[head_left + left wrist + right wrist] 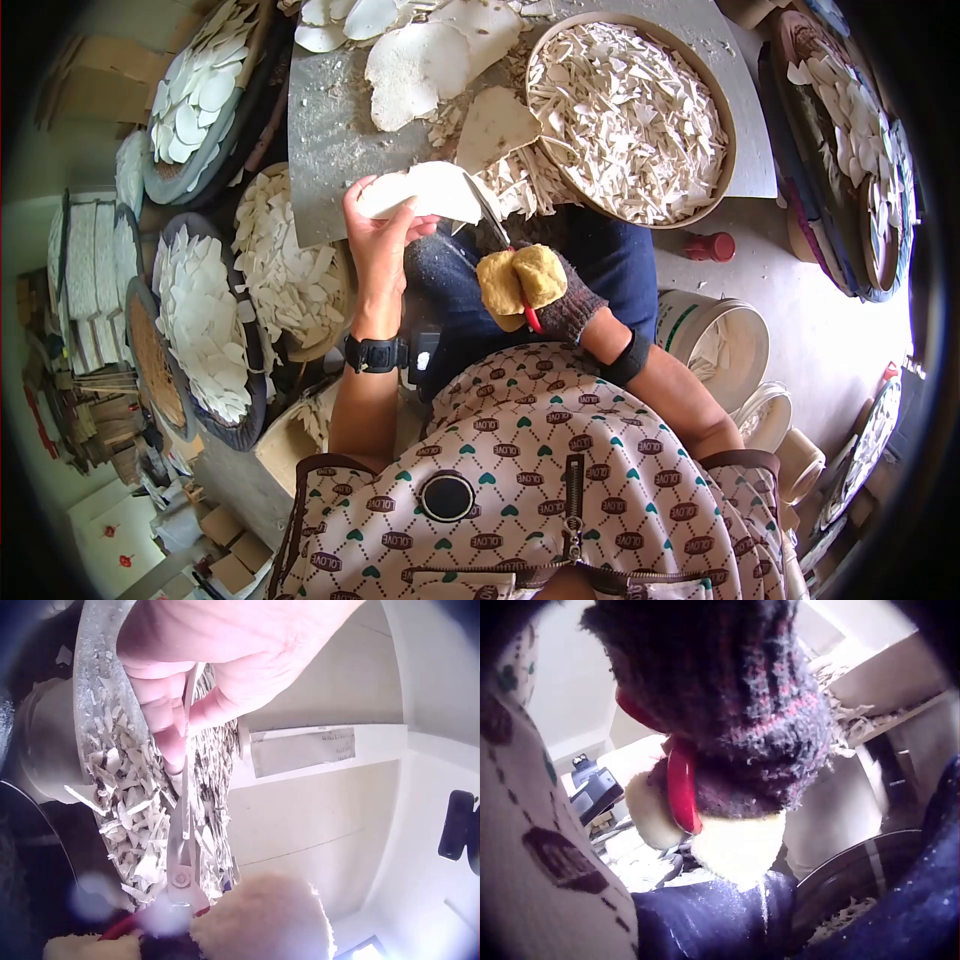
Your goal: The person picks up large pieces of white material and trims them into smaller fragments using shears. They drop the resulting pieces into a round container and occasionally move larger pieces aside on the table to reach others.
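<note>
My bare left hand [382, 235] pinches a flat white slice [432, 190] between thumb and fingers, near the table's front edge. In the left wrist view the slice [187, 750] shows edge-on, under the left hand [225, 645]. My right hand [572, 300], in a dark knitted glove with thick yellow padding [522, 278] on the digits, grips red-handled scissors [487, 215]. Their blades lie along the slice's right edge, and in the left wrist view the scissors [180, 859] point up at it. A red handle loop [682, 787] shows against the glove in the right wrist view.
A round tray [735, 150] heaped with white slivers stands on the grey metal table [325, 165]. Larger slices [420, 70] and scraps lie beside it. Trays of slices [200, 320] flank the left side. A red-capped object [710, 247] and white buckets [735, 335] sit at the right.
</note>
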